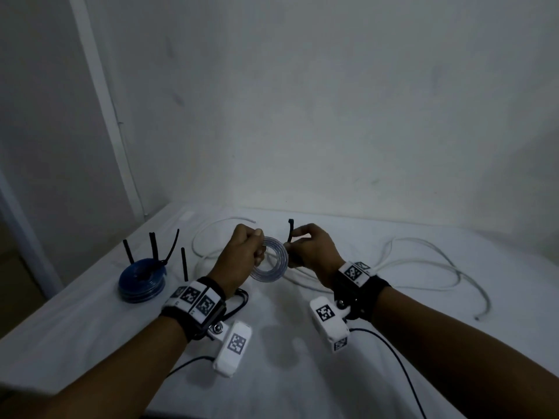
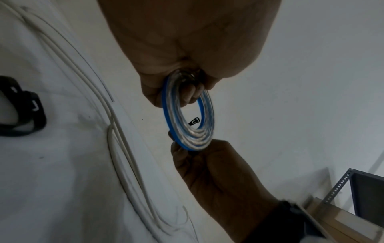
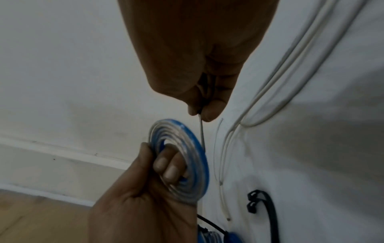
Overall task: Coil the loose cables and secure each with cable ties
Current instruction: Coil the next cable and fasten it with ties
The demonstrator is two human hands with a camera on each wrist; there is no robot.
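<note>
A small coil of clear and blue cable (image 1: pixel 270 262) (image 2: pixel 188 115) (image 3: pixel 182 157) is held upright above the table between both hands. My left hand (image 1: pixel 256 247) (image 2: pixel 187 85) (image 3: pixel 166 166) grips its left side, with fingers curled through the middle. On the coil's right side a black cable tie (image 1: pixel 290 234) (image 3: pixel 201 131) stands up, and my right hand (image 1: pixel 292 242) (image 3: pixel 204 113) (image 2: pixel 182 148) pinches its strap between thumb and finger. The tie's head (image 2: pixel 194 122) shows through the coil's hole. How far the tie wraps the coil is hidden.
A blue coil (image 1: pixel 142 279) with several black ties sticking up lies at the left on the white cloth-covered table (image 1: pixel 90 322). Loose white cable (image 1: pixel 423 267) (image 2: pixel 124 148) (image 3: pixel 270 82) sprawls behind and to the right. Spare black ties (image 1: pixel 240 300) (image 2: pixel 20 111) (image 3: pixel 261 202) lie under my left wrist.
</note>
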